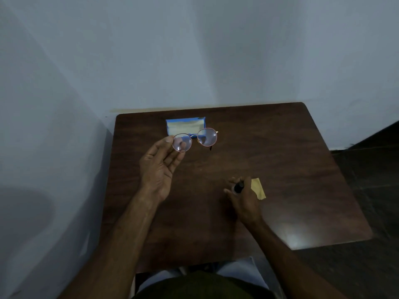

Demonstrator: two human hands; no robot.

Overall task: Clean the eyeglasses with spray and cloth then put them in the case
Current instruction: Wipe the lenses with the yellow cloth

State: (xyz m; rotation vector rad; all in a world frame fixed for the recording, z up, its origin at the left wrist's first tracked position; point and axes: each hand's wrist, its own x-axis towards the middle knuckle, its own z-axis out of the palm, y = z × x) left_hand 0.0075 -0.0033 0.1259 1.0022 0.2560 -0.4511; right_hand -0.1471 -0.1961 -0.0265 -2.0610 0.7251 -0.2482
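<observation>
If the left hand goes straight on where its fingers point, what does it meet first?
The left hand, holding the eyeglasses, would probably reach the blue case first; depth is unclear.

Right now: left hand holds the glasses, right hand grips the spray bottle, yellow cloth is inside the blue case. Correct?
No. Head view shows the yellow cloth on the table beside the right hand, not in the blue case. Rest holds.

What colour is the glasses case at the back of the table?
The case is blue with a pale cream panel, seen in the head view just beyond the eyeglasses.
</observation>
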